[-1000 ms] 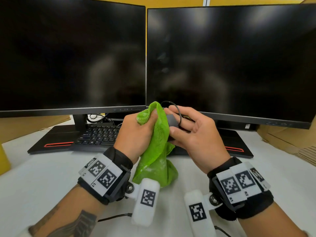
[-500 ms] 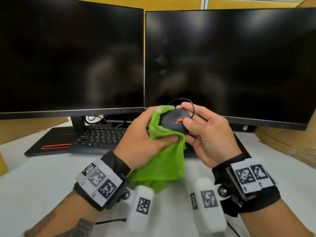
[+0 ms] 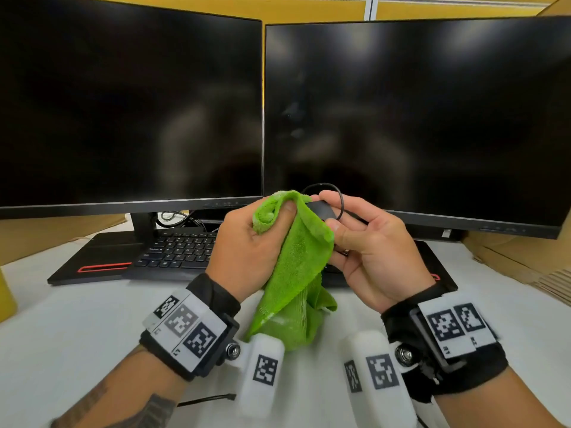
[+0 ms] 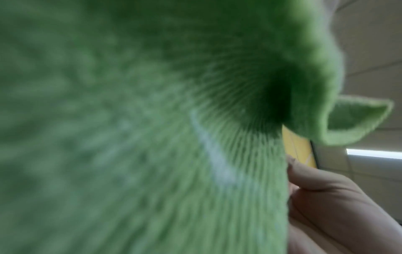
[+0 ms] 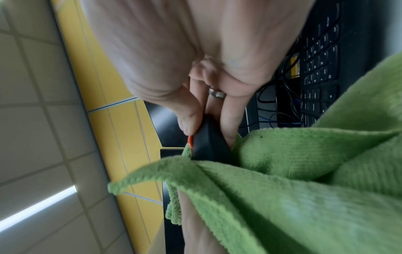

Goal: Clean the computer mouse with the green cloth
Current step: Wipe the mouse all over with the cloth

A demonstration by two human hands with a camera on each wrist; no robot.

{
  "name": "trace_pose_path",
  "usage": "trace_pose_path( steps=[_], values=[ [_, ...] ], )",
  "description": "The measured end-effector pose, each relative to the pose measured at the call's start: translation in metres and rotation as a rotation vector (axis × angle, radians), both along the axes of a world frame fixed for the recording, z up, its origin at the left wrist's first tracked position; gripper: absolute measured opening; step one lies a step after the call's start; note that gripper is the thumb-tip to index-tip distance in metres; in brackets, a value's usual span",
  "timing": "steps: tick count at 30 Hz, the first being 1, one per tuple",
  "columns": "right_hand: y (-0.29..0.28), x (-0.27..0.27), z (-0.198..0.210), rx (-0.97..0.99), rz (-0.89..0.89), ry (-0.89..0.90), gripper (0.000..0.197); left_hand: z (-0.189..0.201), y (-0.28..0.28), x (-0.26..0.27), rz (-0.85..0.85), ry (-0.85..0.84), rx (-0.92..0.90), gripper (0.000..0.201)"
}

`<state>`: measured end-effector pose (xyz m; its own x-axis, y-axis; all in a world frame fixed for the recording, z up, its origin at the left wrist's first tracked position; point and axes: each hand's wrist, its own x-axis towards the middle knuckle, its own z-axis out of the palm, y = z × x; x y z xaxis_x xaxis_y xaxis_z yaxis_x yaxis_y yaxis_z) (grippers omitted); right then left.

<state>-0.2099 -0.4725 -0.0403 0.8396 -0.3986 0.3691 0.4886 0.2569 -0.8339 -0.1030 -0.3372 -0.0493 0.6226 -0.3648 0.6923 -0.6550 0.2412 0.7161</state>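
A black computer mouse [image 3: 321,210] with an orange wheel is held up in front of the monitors; my right hand [image 3: 364,242] grips it between thumb and fingers. The right wrist view shows the mouse [image 5: 208,146] pinched at its front end, half buried in the green cloth [image 5: 304,189]. My left hand [image 3: 253,242] grips a bunched fold of the green cloth [image 3: 296,257] and presses it over the mouse's near side. The cloth hangs down to the desk. In the left wrist view the cloth [image 4: 152,137] fills nearly the whole picture, with a thumb [image 4: 315,180] at its right edge.
Two dark monitors [image 3: 417,118] stand side by side right behind the hands. A black keyboard [image 3: 179,251] lies under the left monitor, on its base. The mouse cable [image 3: 340,199] loops above my right fingers. The white desk [image 3: 61,319] spreads below; cardboard [image 3: 509,251] sits at the right.
The mouse has turned in my right hand, so less of its top shows. My left hand has shifted its hold, the thumb now pressing a bunched fold of cloth against the mouse.
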Motion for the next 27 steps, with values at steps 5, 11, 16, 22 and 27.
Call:
trace_pose_path(
  steps=[5, 11, 16, 22, 27],
  values=[
    [0.000, 0.000, 0.000, 0.019, -0.004, 0.036, 0.032, 0.003, 0.001, 0.002, 0.071, 0.136, -0.010, 0.036],
    [0.002, 0.000, 0.001, 0.040, -0.007, 0.013, 0.034, -0.001, 0.003, 0.016, 0.087, 0.274, -0.014, 0.052],
    [0.005, 0.001, 0.000, 0.047, -0.024, 0.006, 0.034, 0.001, 0.008, 0.014, 0.201, 0.313, 0.151, 0.038],
    [-0.003, -0.001, 0.004, 0.110, -0.049, 0.065, 0.034, 0.007, 0.010, 0.012, 0.166, 0.310, 0.093, 0.043],
    [-0.013, -0.002, 0.006, 0.208, -0.143, 0.106, 0.030, 0.009, 0.012, 0.008, 0.019, 0.330, -0.004, 0.031]
  ],
)
